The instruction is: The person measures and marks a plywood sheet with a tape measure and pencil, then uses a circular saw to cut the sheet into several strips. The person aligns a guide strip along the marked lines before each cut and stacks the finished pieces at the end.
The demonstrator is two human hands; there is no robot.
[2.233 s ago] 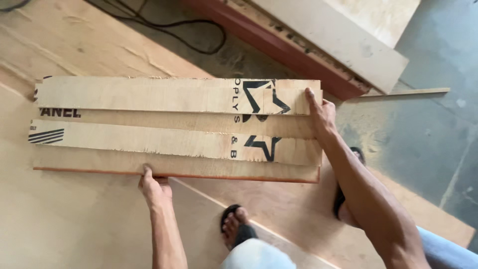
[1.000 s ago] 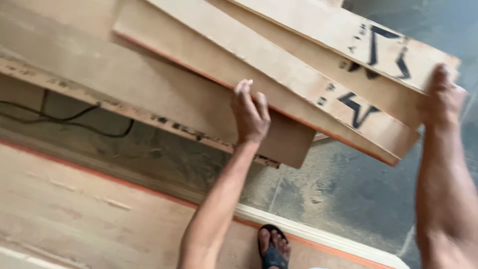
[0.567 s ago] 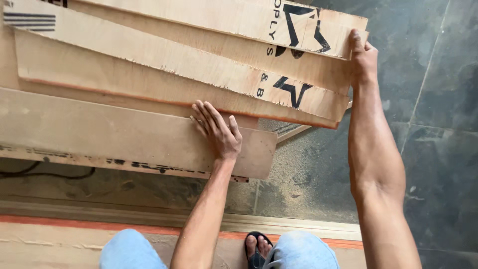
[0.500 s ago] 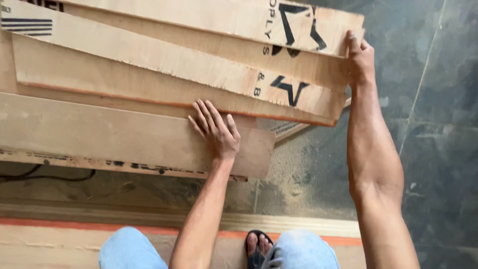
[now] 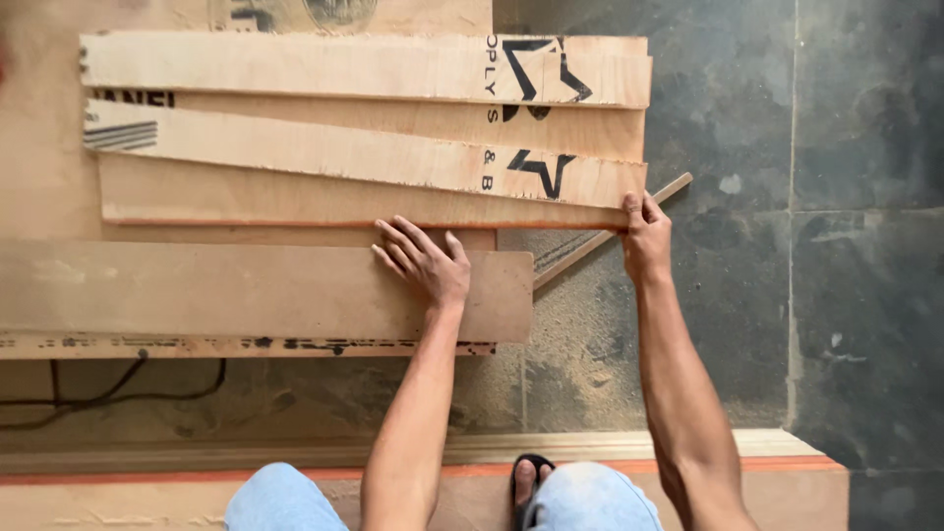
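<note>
Blue denim covers the person's knees (image 5: pixel 590 497) at the bottom edge, with a dark sandal (image 5: pixel 529 477) between them on a pale board edged in orange (image 5: pixel 787 462). Beyond that lies a dusty grey stone floor (image 5: pixel 836 295) with a black cable (image 5: pixel 108 393) trailing at the left.

Further out, a long flat brown board (image 5: pixel 197 290) runs in from the left. The left hand (image 5: pixel 428 265) lies on its far edge, palm down with fingers spread and pointing toward the near edge of the stack of pale plywood strips (image 5: pixel 344 157), the fingertips touching it. It grips nothing.

The right hand (image 5: pixel 644 236) is at the stack's near right corner, thumb and fingers pinched on the end of the lowest strip. Just beside that hand a thin wooden slat (image 5: pixel 610 231) pokes out at a slant from under the stack.

The stack itself holds several long strips lying roughly side by side, slightly fanned, some with black printed star shapes near their right ends. It rests on a larger pale plywood sheet (image 5: pixel 39 167) at the far left.
</note>
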